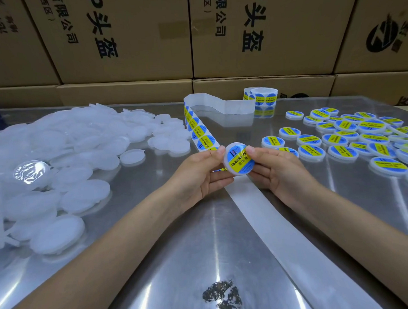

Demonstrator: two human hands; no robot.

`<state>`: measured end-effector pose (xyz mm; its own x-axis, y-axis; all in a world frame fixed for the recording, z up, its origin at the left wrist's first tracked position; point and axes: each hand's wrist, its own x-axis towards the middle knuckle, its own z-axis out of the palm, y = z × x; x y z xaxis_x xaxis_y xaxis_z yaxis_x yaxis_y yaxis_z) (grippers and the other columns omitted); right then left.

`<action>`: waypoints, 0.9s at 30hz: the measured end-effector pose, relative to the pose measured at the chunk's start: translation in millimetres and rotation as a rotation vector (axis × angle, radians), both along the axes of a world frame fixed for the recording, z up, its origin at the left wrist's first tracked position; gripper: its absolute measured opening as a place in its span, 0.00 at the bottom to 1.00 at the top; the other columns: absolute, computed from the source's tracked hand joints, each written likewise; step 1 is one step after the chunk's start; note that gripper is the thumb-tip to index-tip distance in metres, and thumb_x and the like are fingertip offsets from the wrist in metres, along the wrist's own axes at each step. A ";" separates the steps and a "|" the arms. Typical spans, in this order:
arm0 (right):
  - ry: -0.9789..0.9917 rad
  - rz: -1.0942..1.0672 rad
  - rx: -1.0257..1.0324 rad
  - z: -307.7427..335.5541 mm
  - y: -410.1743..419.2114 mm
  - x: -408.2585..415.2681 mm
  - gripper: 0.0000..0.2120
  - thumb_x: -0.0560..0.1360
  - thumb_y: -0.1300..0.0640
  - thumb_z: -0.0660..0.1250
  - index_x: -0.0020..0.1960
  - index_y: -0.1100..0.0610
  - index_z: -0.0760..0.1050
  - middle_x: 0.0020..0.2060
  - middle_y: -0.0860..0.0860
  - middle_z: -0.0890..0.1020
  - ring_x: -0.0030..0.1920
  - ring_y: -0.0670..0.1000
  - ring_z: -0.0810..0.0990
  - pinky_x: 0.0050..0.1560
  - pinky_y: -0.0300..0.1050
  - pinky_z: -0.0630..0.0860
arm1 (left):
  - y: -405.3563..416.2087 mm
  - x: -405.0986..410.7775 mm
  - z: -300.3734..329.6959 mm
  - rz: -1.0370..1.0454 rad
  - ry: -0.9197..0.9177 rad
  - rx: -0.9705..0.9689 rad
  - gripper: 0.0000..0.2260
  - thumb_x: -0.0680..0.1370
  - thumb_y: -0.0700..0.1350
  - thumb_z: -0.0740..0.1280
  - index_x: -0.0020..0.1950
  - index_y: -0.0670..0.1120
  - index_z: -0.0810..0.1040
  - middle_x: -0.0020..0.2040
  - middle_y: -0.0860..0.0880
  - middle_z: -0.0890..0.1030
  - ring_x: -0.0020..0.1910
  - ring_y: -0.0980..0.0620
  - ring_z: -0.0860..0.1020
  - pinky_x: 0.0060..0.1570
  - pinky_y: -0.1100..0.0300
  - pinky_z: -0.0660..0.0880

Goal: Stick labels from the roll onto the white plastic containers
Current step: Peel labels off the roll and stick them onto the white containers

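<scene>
Containers were the business of this bench, and one round white container (238,158) sat tilted up between both hands above the steel table (156,261), its blue-and-yellow label (242,161) facing the camera. The left hand (199,171) pinched its left rim with thumb on top and fingers beneath, and the right hand (272,167) pinched the opposite rim likewise, probably so the thumbs could smooth the sticker flat while the lid stayed steady. Just behind it ran the label strip (201,133), trailing back to the roll (262,98) near the cardboard boxes (127,36); keeping the strip close likely saved reaching for each sticker. Bare backing liner (267,224) ran from under the hands toward the near edge. Unlabelled containers (65,155) were heaped to the left, labelled ones (342,136) spread to the right, a sensible sorting. The left hand hid where strip met liner, and whether the sticker was fully pressed down could not be made out.
</scene>
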<state>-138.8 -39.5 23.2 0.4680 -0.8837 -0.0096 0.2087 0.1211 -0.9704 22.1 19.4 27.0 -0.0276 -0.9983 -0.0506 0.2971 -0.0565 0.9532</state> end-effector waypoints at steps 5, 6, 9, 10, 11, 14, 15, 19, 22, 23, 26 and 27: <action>0.003 0.005 -0.020 -0.9 -0.1 -0.3 0.13 0.68 0.52 0.70 0.49 0.58 0.80 0.42 0.51 0.86 0.42 0.46 0.84 0.41 0.34 0.78 | 1.0 -3.7 -0.2 0.042 -0.109 -0.043 0.18 0.69 0.55 0.70 0.53 0.45 0.78 0.49 0.46 0.84 0.45 0.51 0.83 0.42 0.63 0.79; 0.008 -0.005 -0.031 -1.9 0.2 0.3 0.11 0.70 0.53 0.69 0.49 0.58 0.80 0.42 0.52 0.86 0.42 0.46 0.84 0.40 0.34 0.78 | 1.2 -4.1 -1.8 0.058 -0.139 -0.061 0.16 0.70 0.52 0.71 0.52 0.45 0.77 0.48 0.47 0.84 0.45 0.53 0.83 0.41 0.64 0.78; 0.089 -0.127 -0.173 -4.2 3.2 4.0 0.06 0.73 0.57 0.69 0.46 0.59 0.79 0.42 0.55 0.85 0.42 0.48 0.83 0.44 0.39 0.79 | 1.9 -5.4 -5.6 0.100 -0.151 -0.086 0.08 0.74 0.42 0.71 0.50 0.45 0.74 0.45 0.48 0.85 0.43 0.54 0.83 0.39 0.65 0.78; 0.115 -0.180 -0.270 -3.5 5.0 5.1 0.04 0.73 0.59 0.69 0.45 0.60 0.79 0.40 0.54 0.84 0.41 0.47 0.82 0.44 0.40 0.78 | 2.4 -5.5 -5.6 0.106 -0.133 -0.084 0.08 0.74 0.41 0.70 0.50 0.44 0.74 0.44 0.48 0.85 0.42 0.54 0.83 0.38 0.65 0.77; 0.129 -0.222 -0.378 -2.0 6.8 5.7 0.02 0.73 0.60 0.70 0.43 0.59 0.78 0.39 0.53 0.84 0.39 0.45 0.82 0.43 0.39 0.78 | 2.7 -5.6 -5.1 0.106 -0.106 -0.081 0.08 0.74 0.41 0.70 0.51 0.44 0.74 0.45 0.47 0.84 0.42 0.54 0.83 0.38 0.65 0.78; 0.161 -0.274 -0.615 2.6 8.8 6.7 0.05 0.72 0.61 0.71 0.42 0.53 0.76 0.51 0.49 0.82 0.41 0.43 0.83 0.42 0.33 0.76 | 3.5 -5.9 -1.5 0.088 -0.024 -0.088 0.10 0.74 0.40 0.69 0.55 0.43 0.74 0.46 0.46 0.84 0.42 0.53 0.83 0.37 0.66 0.78; 0.189 -0.288 -0.659 2.6 8.1 6.4 0.06 0.73 0.60 0.71 0.42 0.51 0.76 0.57 0.47 0.78 0.45 0.44 0.83 0.43 0.32 0.75 | 3.8 -5.8 -0.6 0.086 -0.009 -0.094 0.11 0.74 0.40 0.69 0.55 0.43 0.74 0.46 0.46 0.84 0.42 0.53 0.83 0.37 0.66 0.78; 0.329 -0.280 -0.804 1.6 2.4 3.8 0.16 0.71 0.55 0.72 0.56 0.44 0.74 0.72 0.48 0.62 0.65 0.30 0.65 0.57 0.31 0.72 | 5.1 -4.1 0.1 0.093 -0.013 -0.088 0.13 0.75 0.40 0.69 0.58 0.41 0.73 0.46 0.46 0.83 0.42 0.53 0.83 0.38 0.65 0.78; 0.385 -0.303 -0.764 2.4 -3.7 -1.0 0.44 0.64 0.47 0.75 0.73 0.42 0.55 0.70 0.47 0.60 0.56 0.24 0.66 0.54 0.30 0.73 | 6.0 -2.0 -1.2 0.090 -0.054 -0.073 0.14 0.75 0.41 0.69 0.59 0.41 0.74 0.48 0.44 0.83 0.42 0.53 0.83 0.38 0.65 0.78; 0.378 -0.302 -0.741 3.1 -3.2 -2.7 0.44 0.62 0.44 0.74 0.72 0.43 0.56 0.67 0.47 0.65 0.54 0.29 0.71 0.51 0.33 0.76 | 6.2 -2.3 -0.8 0.086 -0.065 -0.072 0.13 0.75 0.41 0.69 0.59 0.41 0.74 0.48 0.44 0.83 0.42 0.53 0.83 0.38 0.66 0.78; 0.388 -0.202 -0.683 1.9 1.2 -2.7 0.31 0.58 0.34 0.71 0.57 0.45 0.70 0.46 0.47 0.80 0.42 0.49 0.80 0.42 0.42 0.77 | 6.4 -6.1 0.7 0.079 -0.093 -0.088 0.14 0.74 0.46 0.70 0.58 0.44 0.76 0.47 0.46 0.84 0.42 0.54 0.83 0.37 0.66 0.77; 0.407 -0.162 -0.685 0.7 2.0 -0.9 0.30 0.56 0.32 0.71 0.52 0.47 0.72 0.41 0.45 0.81 0.40 0.49 0.80 0.40 0.43 0.77 | 7.1 -7.3 1.0 0.080 -0.102 -0.096 0.15 0.73 0.48 0.70 0.57 0.45 0.77 0.48 0.46 0.84 0.42 0.55 0.83 0.38 0.66 0.77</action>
<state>-139.7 -37.5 23.9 0.4099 -0.8115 0.4164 -0.2126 -0.5289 -0.8216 14.8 26.4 28.0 0.0521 -0.9975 0.0471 0.1988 0.0566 0.9784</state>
